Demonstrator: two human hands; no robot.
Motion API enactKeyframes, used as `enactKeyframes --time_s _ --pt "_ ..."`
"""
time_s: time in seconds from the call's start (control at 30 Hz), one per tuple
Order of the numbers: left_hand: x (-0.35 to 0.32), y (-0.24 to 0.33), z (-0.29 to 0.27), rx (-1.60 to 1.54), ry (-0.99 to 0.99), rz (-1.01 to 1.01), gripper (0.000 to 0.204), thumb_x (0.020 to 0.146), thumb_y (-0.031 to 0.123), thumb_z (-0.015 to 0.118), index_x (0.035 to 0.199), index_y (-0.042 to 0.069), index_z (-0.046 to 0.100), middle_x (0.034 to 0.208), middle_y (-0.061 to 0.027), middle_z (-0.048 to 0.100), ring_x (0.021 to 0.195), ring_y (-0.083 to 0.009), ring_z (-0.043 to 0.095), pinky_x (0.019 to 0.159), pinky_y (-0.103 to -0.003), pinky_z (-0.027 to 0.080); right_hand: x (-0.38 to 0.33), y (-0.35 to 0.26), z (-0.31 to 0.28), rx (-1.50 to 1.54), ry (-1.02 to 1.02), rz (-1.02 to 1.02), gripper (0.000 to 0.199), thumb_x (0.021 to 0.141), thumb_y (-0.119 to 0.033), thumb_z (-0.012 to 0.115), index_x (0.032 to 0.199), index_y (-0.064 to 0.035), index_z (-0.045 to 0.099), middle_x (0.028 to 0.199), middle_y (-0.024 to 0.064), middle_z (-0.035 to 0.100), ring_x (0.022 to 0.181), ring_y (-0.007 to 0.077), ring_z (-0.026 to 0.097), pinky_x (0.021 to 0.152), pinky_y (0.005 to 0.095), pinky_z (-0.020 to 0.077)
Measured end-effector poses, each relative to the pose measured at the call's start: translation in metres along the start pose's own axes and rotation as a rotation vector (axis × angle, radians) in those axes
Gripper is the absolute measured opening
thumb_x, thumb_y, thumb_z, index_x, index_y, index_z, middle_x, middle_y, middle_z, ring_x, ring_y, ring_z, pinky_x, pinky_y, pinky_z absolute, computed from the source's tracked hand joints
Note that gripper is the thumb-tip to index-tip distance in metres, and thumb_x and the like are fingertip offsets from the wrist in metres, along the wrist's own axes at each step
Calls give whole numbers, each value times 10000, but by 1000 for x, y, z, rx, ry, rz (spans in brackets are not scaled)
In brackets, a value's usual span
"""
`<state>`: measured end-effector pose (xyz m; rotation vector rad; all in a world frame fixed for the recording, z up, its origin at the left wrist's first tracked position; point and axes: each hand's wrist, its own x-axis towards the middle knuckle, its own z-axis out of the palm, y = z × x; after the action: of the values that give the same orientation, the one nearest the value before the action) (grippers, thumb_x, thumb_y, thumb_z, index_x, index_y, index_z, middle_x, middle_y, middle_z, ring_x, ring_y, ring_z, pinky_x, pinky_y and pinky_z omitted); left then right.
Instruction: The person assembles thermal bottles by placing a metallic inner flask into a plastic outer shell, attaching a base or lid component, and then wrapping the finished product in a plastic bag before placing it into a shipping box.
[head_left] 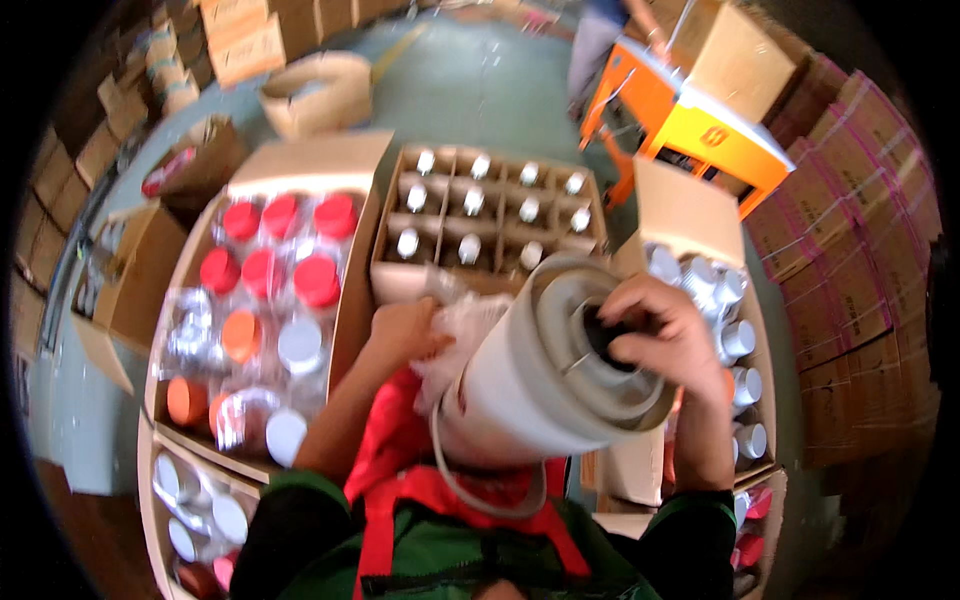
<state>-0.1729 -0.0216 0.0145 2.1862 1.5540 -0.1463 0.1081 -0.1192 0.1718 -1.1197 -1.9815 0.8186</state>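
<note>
Head view looks down on a big white roll (530, 380) held at the chest. Right hand (665, 335) curls into its dark core; left hand (405, 330) grips crinkled plastic beside it. Behind the roll sits a divided carton (490, 215) of capped bottles, partly blocked; red-lidded jars (280, 265) lie left.

Grey-green floor (470, 90) carries open cardboard boxes (320, 165) of jars, divided carton (400, 275), orange stand (700, 135).
</note>
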Motion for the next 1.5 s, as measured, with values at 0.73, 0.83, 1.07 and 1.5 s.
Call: enactKeyframes --time_s 0.73,0.83,1.07,1.5 --pt "57 3 -75 -1461 161 400 389 818 137 644 1191 45 589 981 0 639 879 -94 576 751 -280 480 157 122 49 -535 471 -150 820 562 -73 792 1286 -6 413 1302 221 426 1225 378 400 1044 404 331" --pt "33 18 -70 -1295 -162 489 429 772 127 688 1179 31 594 808 24 630 781 -100 575 711 -281 461 134 185 33 -17 756 146 422 766 -38 618 1181 -36 540 1090 136 565 1020 241 542 884 328 434" --pt "-52 -11 -76 -887 -246 1341 236 796 167 711 951 -2 653 906 -147 630 833 -321 620 791 -422 464 -13 145 51 671 702 393 357 756 -103 649 1075 -13 516 947 27 539 872 136 507 765 283 432" --pt "-119 92 -17 217 393 1136 436 753 275 621 1161 126 593 702 17 536 606 -144 537 542 -304 427 -24 149 78 458 486 391 728 629 -195 735 1224 -1 362 1139 94 460 1053 190 436 892 320 373"
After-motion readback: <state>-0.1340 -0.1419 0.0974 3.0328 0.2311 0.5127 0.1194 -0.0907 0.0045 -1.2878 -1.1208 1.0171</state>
